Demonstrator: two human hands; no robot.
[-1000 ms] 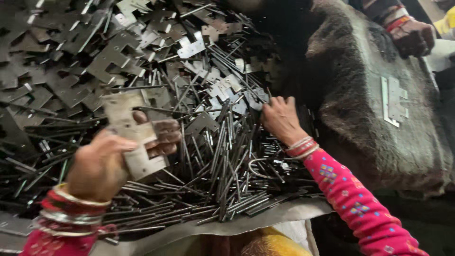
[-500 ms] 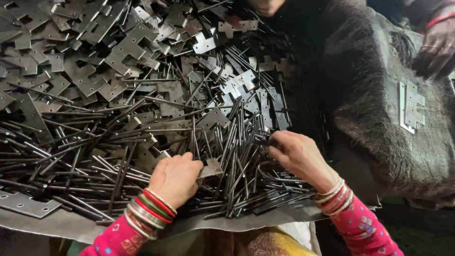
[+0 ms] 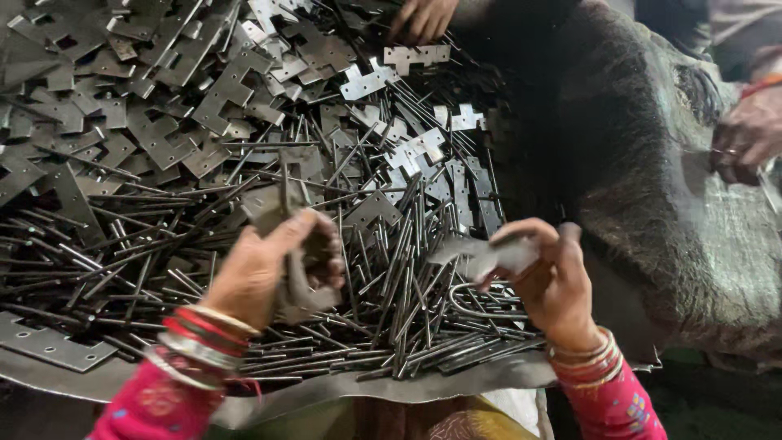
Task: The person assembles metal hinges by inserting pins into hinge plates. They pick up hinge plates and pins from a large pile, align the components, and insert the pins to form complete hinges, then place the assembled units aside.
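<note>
My left hand (image 3: 265, 269) is closed around a dark flat metal plate (image 3: 295, 281) and holds it just above a heap of thin metal pins (image 3: 391, 293). My right hand (image 3: 546, 273) pinches another grey metal plate (image 3: 481, 254) over the right side of the same heap. Both wrists wear bangles and pink patterned sleeves. A bent wire loop (image 3: 472, 305) lies under my right hand.
A big pile of notched flat metal plates (image 3: 204, 98) fills the upper left, with shinier ones (image 3: 407, 151) in the middle. A dark rough cloth (image 3: 635, 179) covers the right. Another person's hand (image 3: 423, 16) reaches in at the top; a further hand (image 3: 749, 134) is at the right.
Both my hands have lifted out of the pin heap, each now with a flat metal plate. Another person's hand has come into view at the top.
</note>
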